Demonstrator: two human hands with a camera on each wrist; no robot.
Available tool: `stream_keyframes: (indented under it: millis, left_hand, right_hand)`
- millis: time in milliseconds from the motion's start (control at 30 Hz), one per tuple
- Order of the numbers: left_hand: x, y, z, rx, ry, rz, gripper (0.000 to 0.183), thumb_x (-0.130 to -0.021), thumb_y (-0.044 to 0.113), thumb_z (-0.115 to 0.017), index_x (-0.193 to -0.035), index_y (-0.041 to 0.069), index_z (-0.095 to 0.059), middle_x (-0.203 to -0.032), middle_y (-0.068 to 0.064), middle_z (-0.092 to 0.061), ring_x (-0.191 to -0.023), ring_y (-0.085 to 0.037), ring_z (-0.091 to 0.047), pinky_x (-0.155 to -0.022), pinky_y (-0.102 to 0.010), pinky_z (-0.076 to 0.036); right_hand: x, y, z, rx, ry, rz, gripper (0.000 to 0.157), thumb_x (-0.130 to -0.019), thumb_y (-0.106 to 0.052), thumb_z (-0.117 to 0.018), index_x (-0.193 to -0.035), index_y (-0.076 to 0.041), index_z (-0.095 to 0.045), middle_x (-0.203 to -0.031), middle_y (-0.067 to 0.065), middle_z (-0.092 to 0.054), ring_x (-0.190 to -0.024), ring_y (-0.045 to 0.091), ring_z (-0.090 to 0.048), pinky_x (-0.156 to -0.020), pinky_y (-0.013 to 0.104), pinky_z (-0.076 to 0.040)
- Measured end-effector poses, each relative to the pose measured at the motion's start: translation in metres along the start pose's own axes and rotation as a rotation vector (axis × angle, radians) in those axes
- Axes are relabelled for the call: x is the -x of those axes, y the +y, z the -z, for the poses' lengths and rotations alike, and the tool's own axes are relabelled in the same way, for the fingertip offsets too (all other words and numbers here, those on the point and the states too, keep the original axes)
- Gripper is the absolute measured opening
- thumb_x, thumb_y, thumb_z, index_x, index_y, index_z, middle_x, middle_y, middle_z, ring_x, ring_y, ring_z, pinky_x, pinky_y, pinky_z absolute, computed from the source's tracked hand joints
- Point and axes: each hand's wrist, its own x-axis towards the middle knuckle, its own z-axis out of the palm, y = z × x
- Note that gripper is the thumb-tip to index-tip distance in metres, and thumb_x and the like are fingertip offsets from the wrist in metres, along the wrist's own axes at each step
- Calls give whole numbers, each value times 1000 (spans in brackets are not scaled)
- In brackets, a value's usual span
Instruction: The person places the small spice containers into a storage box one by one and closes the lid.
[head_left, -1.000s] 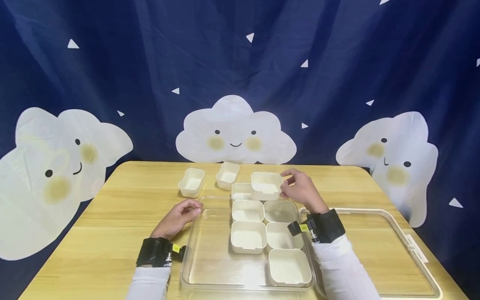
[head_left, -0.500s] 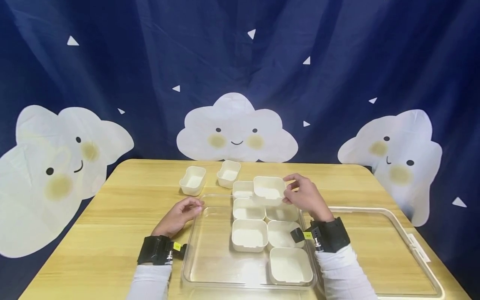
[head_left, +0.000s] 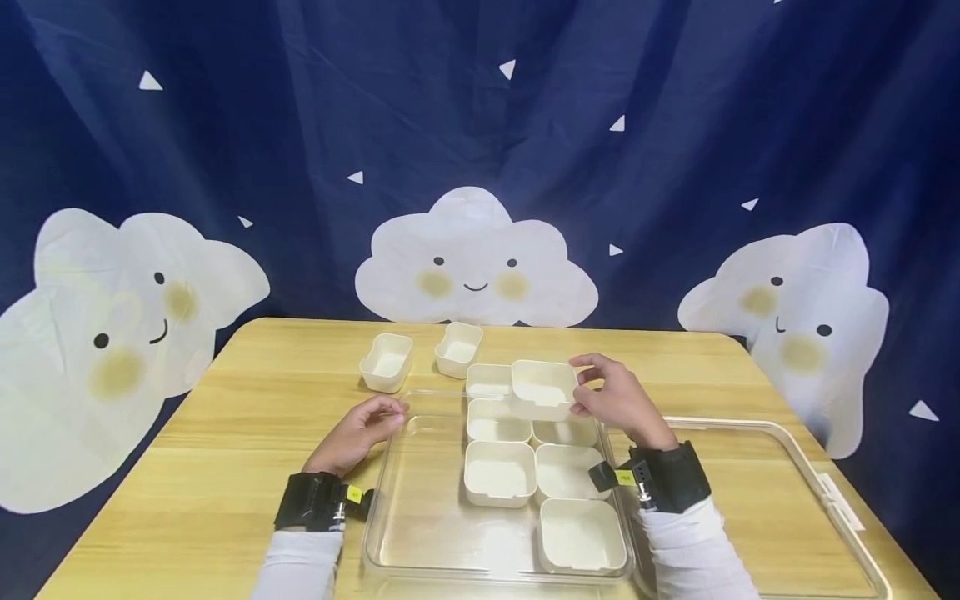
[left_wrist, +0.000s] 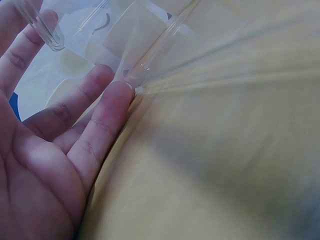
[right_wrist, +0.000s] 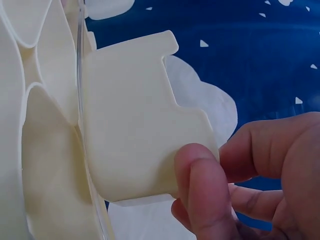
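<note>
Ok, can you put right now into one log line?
right hand: holds cream bin at far edge of clear tray | left hand: touches tray's far left corner | white-rimmed lid: on table, right of tray

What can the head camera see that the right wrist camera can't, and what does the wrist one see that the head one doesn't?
Only the head view: the left hand, a clear rectangular panel with a pale rim, and two small cream open boxes outside the clear plastic tray.

Only the right wrist view: a close look at the stepped notch in the held cream plastic box, hard to make out from the head.

Both: that box, the right hand pinching it, the tray, boxes inside it, and navy cloth with white clouds.
</note>
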Motion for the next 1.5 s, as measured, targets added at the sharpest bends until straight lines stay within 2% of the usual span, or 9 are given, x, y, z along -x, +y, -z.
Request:
stream_keyframes:
  millis: [233, 433, 667, 867, 1200, 1500]
  left_hand:
    - [-5, 1, -1, -16, -1, 1, 29, -96, 17, -62, -115, -4, -58, -125, -21, -57, -117, -31, -50, -97, -44, -38]
    - [-7, 3, -1, -6, -10, 0, 30, -96, 18, -62, -116, -5, -57, -125, -22, -57, -117, -31, -50, -97, -43, -39]
    - [-3, 1, 1, -19, -14, 8, 29, -97, 17, -61, -116, -5, -57, -126, -22, -56, -117, -30, -51, -93, -36, -43]
    - [-5, 3, 2, -6, -14, -2, 30, -97, 17, -61, -117, -5, -56, -127, -23, -55, -118, -33, -50, -93, -35, -43]
    - [0, 1, 2, -7, -11, 5, 30, -97, 16, -61, -116, -6, -56, -128, -24, -54, -118, -31, -50, -94, -37, -43]
    - [1, 3, 0, -6, 0, 21, 30, -97, 17, -61, -116, -6, -56, -127, -24, -55, -115, -30, -51, -92, -37, -44]
  right_hand:
    - [4, -7, -1, 27, -61, 21, 56, -81, 4, -53, -136, 0, -48, -128, 29, -52, -70, 29, -67, -65, 39, -56]
    - [8, -14, -5, 29, -122, 58, 56, -80, 7, -54, -136, -1, -49, -129, 28, -52, -64, 26, -65, -59, 35, -54]
    - [16, -23, -10, 29, -178, 124, 54, -81, 8, -51, -135, -1, -52, -130, 30, -50, -59, 24, -63, -56, 34, -54]
    - [18, -27, -13, 42, -194, 159, 54, -79, 8, -49, -131, -2, -55, -124, 26, -53, -55, 21, -63, -53, 33, -53]
    - [20, -27, -19, 118, -206, 164, 54, -79, 6, -50, -132, -1, -55, -121, 23, -55, -54, 31, -63, -44, 28, -45]
    - [21, -29, -22, 134, -198, 144, 49, -79, 5, -51, -127, 0, -58, -117, 20, -56, -48, 18, -58, -43, 29, -46]
